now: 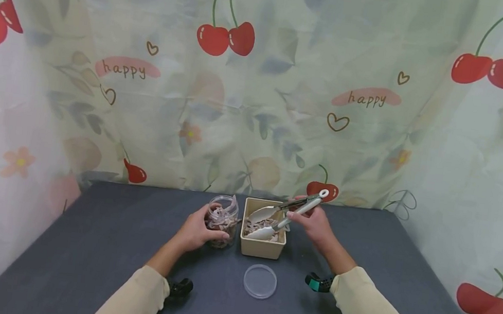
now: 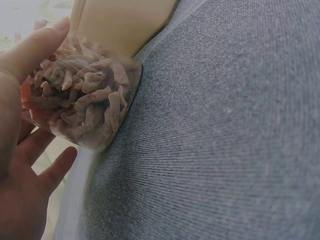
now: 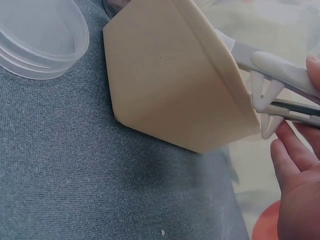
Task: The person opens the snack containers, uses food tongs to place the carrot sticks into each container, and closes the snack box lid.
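Note:
In the head view my left hand point(image 1: 193, 232) grips a clear, lidless jar point(image 1: 222, 240) standing on the dark cloth, thumb on the near side. Pinkish-brown dried strips point(image 2: 85, 100) fill much of it in the left wrist view, and one pokes up at its mouth. Right beside the jar is a beige rectangular box point(image 1: 261, 250) holding more such strips point(image 1: 255, 226). My right hand point(image 1: 318, 228) holds metal tongs point(image 1: 300, 209) with white grips. Their two spoon-like ends are spread apart and reach down into the box.
A clear round lid point(image 1: 260, 281) lies on the cloth in front of the box. Dark blue-grey cloth point(image 1: 129, 246) covers the table. A curtain point(image 1: 259, 85) printed with cherries hangs behind and along both sides. Dark bands point(image 1: 320, 283) are worn at both wrists.

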`<state>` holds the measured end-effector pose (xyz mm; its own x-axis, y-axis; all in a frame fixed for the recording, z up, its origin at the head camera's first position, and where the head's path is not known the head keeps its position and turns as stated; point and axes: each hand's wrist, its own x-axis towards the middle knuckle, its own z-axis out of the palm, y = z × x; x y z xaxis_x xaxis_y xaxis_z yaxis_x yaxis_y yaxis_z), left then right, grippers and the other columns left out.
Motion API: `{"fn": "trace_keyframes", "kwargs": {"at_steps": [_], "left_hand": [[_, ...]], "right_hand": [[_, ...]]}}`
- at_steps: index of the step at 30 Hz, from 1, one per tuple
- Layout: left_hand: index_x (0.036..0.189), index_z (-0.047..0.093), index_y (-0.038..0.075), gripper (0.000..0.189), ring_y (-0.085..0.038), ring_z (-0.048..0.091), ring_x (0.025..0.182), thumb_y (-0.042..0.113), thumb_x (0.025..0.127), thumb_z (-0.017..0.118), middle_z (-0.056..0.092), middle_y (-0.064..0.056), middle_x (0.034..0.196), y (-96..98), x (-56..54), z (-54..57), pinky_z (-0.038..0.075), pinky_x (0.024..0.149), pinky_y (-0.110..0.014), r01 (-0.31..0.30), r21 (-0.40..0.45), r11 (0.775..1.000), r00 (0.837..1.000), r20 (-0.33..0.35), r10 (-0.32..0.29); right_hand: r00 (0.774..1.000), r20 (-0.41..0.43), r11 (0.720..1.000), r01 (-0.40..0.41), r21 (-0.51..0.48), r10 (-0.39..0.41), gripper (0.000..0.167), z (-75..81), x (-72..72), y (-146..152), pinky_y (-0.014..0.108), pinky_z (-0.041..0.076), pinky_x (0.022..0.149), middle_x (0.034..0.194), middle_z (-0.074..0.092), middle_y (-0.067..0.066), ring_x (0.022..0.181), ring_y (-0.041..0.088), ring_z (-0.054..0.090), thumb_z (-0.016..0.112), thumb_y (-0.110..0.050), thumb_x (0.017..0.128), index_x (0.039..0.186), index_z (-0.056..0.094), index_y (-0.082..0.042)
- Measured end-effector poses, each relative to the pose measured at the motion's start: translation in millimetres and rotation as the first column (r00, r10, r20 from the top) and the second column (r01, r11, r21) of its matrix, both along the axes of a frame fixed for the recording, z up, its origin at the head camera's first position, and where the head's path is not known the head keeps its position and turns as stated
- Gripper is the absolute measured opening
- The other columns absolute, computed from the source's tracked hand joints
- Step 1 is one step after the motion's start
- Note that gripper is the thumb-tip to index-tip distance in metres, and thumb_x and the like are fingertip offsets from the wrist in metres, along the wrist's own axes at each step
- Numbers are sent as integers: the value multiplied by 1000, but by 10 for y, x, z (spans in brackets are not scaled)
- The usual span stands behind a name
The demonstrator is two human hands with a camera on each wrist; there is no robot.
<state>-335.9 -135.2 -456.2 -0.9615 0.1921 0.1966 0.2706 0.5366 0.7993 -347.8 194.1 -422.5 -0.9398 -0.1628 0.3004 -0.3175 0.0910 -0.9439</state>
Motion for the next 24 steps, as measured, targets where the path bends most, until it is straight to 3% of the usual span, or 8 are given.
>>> {"fn": "trace_keyframes", "kwargs": {"at_steps": [3,11,22,24], "left_hand": [[139,49,12,82,-24,56,105,30,69,90,59,-10,120,3,6,-6,43,89,-44,1,3,1000,1000,-2,-1],[138,50,15,82,-22,56,106,33,68,90,59,-9,120,1,3,-16,44,89,-43,-2,3,1000,1000,-16,2],[138,50,12,84,-23,56,105,33,68,90,60,-9,119,-1,-2,-18,43,90,-43,6,10,1000,1000,-30,-6],[138,50,14,83,-23,56,105,33,68,90,60,-9,119,0,0,-11,43,90,-43,2,9,1000,1000,-24,-2]], "right_hand": [[1000,7,1000,26,12,-26,46,3,-3,-13,22,48,83,127,56,29,99,12,63,69,0,88,126,46,9],[997,19,997,79,26,-79,44,13,-1,-47,22,46,86,128,56,27,111,26,59,69,-3,90,127,48,8],[984,-4,981,176,81,-176,41,-5,1,-60,20,46,81,121,63,23,95,4,62,72,-7,88,122,54,6],[983,-15,979,185,86,-184,38,87,70,-99,19,46,79,119,63,25,94,5,61,72,-5,88,120,55,8]]}}
